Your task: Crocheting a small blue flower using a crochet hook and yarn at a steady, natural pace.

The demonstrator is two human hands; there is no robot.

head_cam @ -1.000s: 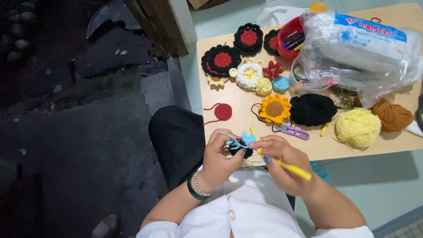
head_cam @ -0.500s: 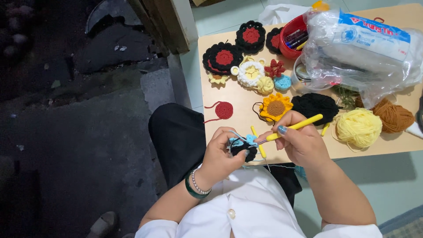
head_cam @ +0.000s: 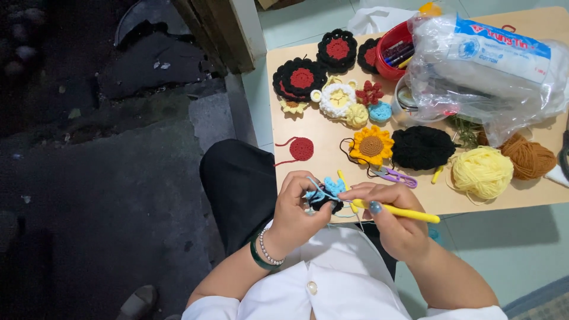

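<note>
My left hand point(head_cam: 296, 210) pinches a small crochet piece point(head_cam: 325, 195) of black and light blue yarn, held over my lap at the near edge of the low wooden table point(head_cam: 320, 151). My right hand point(head_cam: 394, 222) grips a yellow crochet hook point(head_cam: 398, 211) whose tip lies at the piece, handle pointing right. Light blue yarn runs across my left fingers. A green bangle and a bead bracelet sit on my left wrist.
On the table lie black-and-red crochet rounds point(head_cam: 299, 79), a sunflower piece point(head_cam: 371, 146), a small red disc point(head_cam: 301, 149), black yarn point(head_cam: 422, 148), yellow yarn point(head_cam: 482, 172), brown yarn point(head_cam: 527, 157), purple snips point(head_cam: 396, 176), a red cup of tools point(head_cam: 396, 52) and a clear plastic bag point(head_cam: 486, 65).
The hook, which pointed up and to the right half a second ago, has swung down and now lies nearly level. Both hands stay close together on the crochet piece.
</note>
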